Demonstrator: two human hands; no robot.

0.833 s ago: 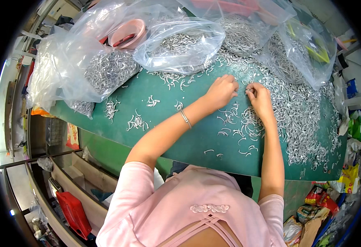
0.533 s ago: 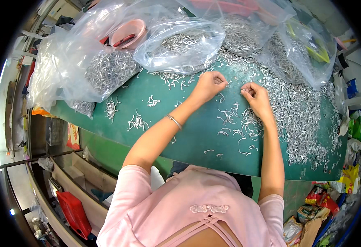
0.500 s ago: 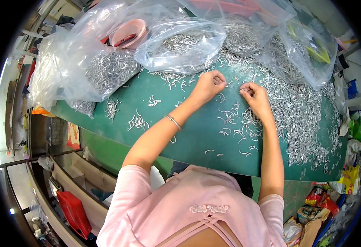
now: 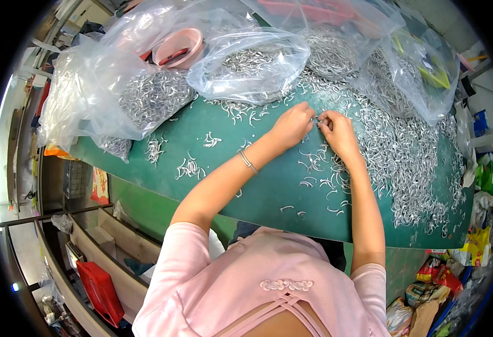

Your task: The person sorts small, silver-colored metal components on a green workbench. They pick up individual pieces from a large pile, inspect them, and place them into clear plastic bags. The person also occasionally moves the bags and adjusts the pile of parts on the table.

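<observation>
Over the middle of a green table (image 4: pixel 246 196), my left hand (image 4: pixel 295 127) and my right hand (image 4: pixel 338 133) nearly meet, both with fingers pinched. A speck of silver shows between the fingertips, too small to tell which hand grips it. Just right of my right hand spreads a big heap of small curved silver metal pieces (image 4: pixel 404 163). Loose pieces (image 4: pixel 313 160) lie below the hands, and little clusters (image 4: pixel 189 168) sit further left. Beyond my left hand stands an open clear plastic bag (image 4: pixel 246 70) with many such pieces inside.
More filled clear bags stand at the left (image 4: pixel 151 98) and far right (image 4: pixel 389 84). A pink basket (image 4: pixel 182 48) with a red-handled tool rests among them. Left of the table are shelves with a red plastic basket (image 4: pixel 99 292). Colourful packages (image 4: pixel 443 269) lie at the lower right.
My hands have drawn together: the left moved right and a little nearer to me, the right moved left. The gap between their fingertips has almost closed.
</observation>
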